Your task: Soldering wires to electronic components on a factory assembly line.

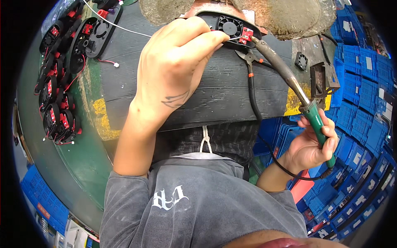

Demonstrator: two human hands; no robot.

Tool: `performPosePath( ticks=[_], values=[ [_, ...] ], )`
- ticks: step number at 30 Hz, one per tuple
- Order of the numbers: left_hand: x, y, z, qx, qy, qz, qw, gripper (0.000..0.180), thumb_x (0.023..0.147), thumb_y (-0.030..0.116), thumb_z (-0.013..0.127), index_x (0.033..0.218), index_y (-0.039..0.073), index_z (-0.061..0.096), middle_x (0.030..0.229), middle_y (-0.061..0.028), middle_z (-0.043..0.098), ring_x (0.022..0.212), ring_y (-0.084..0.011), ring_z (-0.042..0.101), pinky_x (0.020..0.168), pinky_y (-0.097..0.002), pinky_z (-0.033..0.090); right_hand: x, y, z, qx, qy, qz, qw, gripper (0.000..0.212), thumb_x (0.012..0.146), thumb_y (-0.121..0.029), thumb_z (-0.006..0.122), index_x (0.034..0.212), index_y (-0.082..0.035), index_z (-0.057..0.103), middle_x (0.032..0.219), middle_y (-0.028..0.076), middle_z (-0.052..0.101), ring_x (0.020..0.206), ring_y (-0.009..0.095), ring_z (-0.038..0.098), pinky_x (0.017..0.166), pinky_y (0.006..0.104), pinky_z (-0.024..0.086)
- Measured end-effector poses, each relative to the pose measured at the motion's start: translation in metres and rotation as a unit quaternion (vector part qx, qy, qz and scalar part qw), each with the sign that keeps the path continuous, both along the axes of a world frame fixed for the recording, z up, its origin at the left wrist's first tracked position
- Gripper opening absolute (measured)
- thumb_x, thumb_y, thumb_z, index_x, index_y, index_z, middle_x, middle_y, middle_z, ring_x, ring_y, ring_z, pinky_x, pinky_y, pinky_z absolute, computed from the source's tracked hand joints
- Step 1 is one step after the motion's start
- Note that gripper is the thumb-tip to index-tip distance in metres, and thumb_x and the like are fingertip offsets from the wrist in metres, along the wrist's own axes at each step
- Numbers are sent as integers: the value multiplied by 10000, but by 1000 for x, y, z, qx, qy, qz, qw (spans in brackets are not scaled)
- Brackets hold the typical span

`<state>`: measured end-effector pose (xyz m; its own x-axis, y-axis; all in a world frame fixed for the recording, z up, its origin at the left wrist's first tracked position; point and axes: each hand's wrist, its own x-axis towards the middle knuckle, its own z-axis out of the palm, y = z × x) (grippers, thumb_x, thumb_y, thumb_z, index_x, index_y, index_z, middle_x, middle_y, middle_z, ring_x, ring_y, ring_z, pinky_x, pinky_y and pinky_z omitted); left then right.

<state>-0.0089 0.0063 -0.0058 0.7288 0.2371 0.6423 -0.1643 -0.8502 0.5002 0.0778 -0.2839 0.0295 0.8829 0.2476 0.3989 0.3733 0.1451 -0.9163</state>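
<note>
My right hand [316, 144] grips the green handle of a soldering iron [285, 72]. The iron slants up and left, its tip at a small red circuit board [246, 35]. That board lies in a black oblong plastic housing [209, 18], beside a small black fan [230, 27]. My left hand [178, 53] is closed in a pinch on a thin solder wire [124, 29], whose end reaches the board near the iron's tip. The wire trails off to the upper left. Whether the left fingers also touch the housing is hidden.
Orange-banded side cutters [249, 62] lie just below the housing on the dark work mat [198, 101]. Several fan housings with red boards [62, 118] line the left. At right are a loose fan [301, 60], a metal bracket [324, 80] and stacked blue crates [359, 87].
</note>
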Motion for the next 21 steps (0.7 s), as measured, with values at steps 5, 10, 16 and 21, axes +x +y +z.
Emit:
performPosePath(
  ticks=[5, 10, 16, 21],
  values=[
    [-1, -1, 0, 0, 6, 0, 1000, 205, 785, -28, 729, 982, 29, 735, 816, -89, 610, 751, -234, 607, 678, -324, 493, -2, -2, 0, 17, 5, -27, 999, 363, 959, -317, 458, 940, 1, 632, 1083, 251, 637, 696, 377, 705, 558, 394, 622],
    [-1, -1, 0, 3, 6, -7, 1000, 196, 789, -28, 725, 977, 26, 733, 815, -88, 611, 752, -236, 608, 679, -323, 494, -3, 0, 1, 18, 9, -48, 999, 365, 952, -320, 464, 915, 16, 602, 1042, 250, 629, 664, 403, 693, 530, 415, 618],
    [-1, -1, 1, -3, 10, -6, 1000, 197, 789, -26, 726, 979, 26, 734, 813, -89, 611, 749, -236, 607, 677, -323, 493, -3, 1, 2, 21, 14, -42, 999, 366, 950, -323, 465, 916, 14, 605, 1038, 246, 632, 646, 399, 688, 520, 430, 607],
    [-1, 0, -1, 4, 0, -9, 1000, 197, 787, -26, 728, 977, 23, 733, 808, -89, 608, 737, -234, 603, 667, -323, 490, -4, 4, 1, 17, 17, -30, 999, 362, 944, -313, 465, 914, 17, 611, 1038, 248, 629, 642, 398, 688, 524, 438, 612]
  ],
)
